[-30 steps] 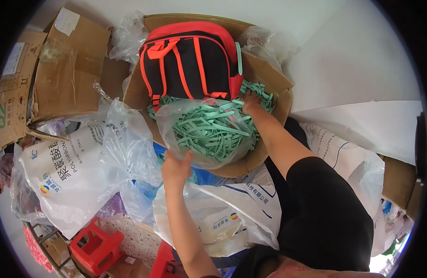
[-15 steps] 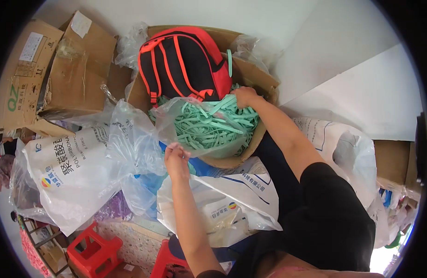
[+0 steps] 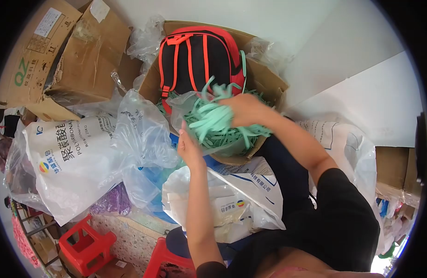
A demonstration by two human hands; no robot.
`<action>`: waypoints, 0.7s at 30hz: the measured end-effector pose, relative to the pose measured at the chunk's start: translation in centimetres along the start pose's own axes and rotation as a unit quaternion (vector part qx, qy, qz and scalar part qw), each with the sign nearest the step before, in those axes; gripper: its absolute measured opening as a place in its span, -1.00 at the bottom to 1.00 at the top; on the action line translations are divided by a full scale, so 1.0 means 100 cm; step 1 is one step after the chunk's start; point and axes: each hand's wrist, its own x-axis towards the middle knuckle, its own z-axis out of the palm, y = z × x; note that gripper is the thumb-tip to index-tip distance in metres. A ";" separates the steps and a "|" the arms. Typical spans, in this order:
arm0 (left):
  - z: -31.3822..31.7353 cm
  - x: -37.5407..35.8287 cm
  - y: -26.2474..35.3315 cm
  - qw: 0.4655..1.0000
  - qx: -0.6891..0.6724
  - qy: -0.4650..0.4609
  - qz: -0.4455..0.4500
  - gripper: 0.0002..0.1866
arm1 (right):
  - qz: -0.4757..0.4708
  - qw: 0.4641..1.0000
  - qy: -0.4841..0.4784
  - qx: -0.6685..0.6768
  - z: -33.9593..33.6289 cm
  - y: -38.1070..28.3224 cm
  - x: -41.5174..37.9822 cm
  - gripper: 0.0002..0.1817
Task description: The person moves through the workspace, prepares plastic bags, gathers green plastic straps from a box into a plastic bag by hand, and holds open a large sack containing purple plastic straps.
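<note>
My right hand (image 3: 247, 110), slightly blurred, is closed on a bunch of mint-green strips (image 3: 212, 118) lifted above the pile. More of these strips (image 3: 234, 141) lie below it in a large cardboard box (image 3: 265, 76). Lower and to the left, my left hand (image 3: 190, 147) pinches the rim of a clear plastic bag (image 3: 180, 111), whose mouth is beside the bunch. A black and red backpack (image 3: 197, 62) with orange-red straps rests in the back of the box, behind both hands.
Brown cartons (image 3: 91, 55) stand at the back left. White printed sacks (image 3: 79, 162) lie to the left, with another sack (image 3: 222, 201) in front of the box. Red plastic stools (image 3: 86, 245) are at the lower left. A white wall (image 3: 329, 60) rises behind.
My right hand has moved left and toward me from the box's right side, lifting a bunch of green strips to the bag's mouth. The view has shifted slightly.
</note>
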 end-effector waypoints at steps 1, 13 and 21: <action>0.002 -0.002 0.000 1.000 0.007 -0.004 0.005 -0.57 | -0.024 1.000 -0.009 0.017 0.017 -0.005 0.017 -0.24; -0.007 -0.009 -0.004 0.994 0.088 0.013 0.070 -0.53 | 0.022 0.997 -0.069 -0.028 0.127 -0.021 0.103 -0.40; 0.000 -0.006 -0.001 0.996 0.067 0.014 0.048 -0.53 | 0.233 0.943 0.236 0.005 0.010 0.103 0.071 -0.63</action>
